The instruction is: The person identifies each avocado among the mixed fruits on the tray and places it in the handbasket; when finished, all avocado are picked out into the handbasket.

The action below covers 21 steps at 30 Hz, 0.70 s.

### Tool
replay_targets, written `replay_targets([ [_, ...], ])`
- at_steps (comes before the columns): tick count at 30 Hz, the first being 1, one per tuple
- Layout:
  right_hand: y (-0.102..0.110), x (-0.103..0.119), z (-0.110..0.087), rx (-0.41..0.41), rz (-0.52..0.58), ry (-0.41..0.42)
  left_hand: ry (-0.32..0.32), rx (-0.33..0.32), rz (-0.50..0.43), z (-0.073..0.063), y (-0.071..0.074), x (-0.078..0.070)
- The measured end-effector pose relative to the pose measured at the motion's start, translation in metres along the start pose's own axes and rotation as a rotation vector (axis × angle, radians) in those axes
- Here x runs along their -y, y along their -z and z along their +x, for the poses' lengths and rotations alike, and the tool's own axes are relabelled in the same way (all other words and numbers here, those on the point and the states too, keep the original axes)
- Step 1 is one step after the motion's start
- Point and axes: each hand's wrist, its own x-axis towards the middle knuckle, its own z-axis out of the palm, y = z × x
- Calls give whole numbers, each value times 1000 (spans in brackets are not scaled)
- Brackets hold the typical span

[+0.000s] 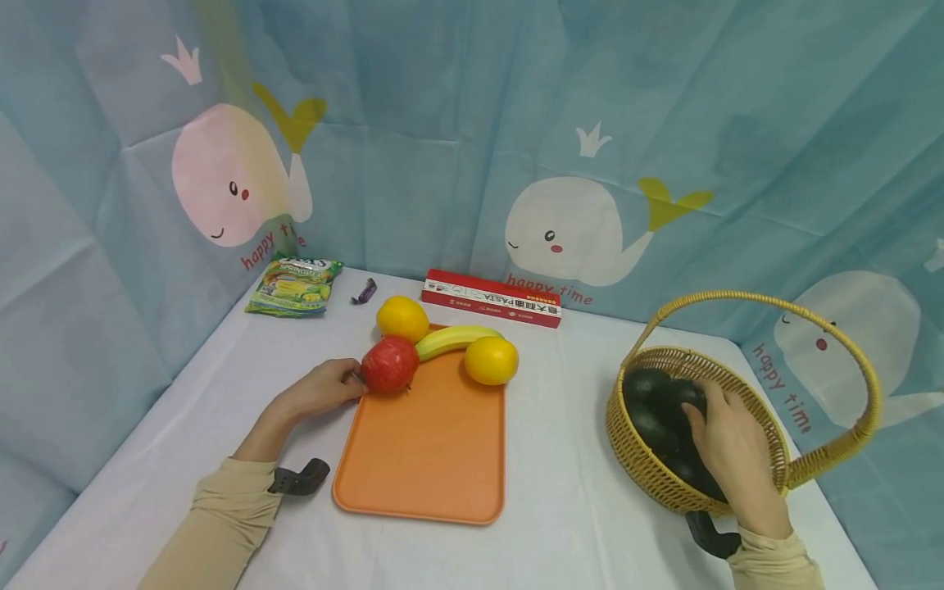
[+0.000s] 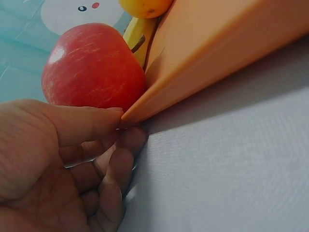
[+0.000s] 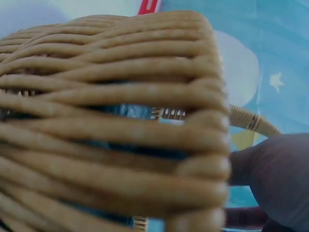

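At the left edge of the orange tray (image 1: 431, 459), my left hand (image 1: 324, 388) pinches the rim between thumb and fingers, which the left wrist view shows close up. Just beside those fingers a red apple (image 1: 389, 364) sits at the tray's corner. A banana (image 1: 453, 338) and two lemons (image 1: 401, 319) lie along the tray's far side. My right hand (image 1: 726, 430) reaches into the wicker basket (image 1: 627, 434), fingers and thumb round a dark green avocado (image 1: 682, 399). Several more avocados (image 1: 652, 430) lie about it. In the right wrist view the basket's wall hides the fingertips.
Behind the tray lie a red pasta box (image 1: 490, 298), a small purple wrapped candy (image 1: 365, 291) and a green snack bag (image 1: 295, 285). The basket's tall handle (image 1: 767, 299) arches over its opening. A blue curtain (image 1: 428, 164) with whales hangs round the white table (image 1: 560, 475).
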Motion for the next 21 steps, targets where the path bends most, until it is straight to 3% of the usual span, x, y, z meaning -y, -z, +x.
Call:
replay_targets([
  [6,6,0,-4,61,-52,3,22,-1,10,0,0,-1],
  [21,1,0,-1,-6,-27,43,19,6,2,1,0,1],
])
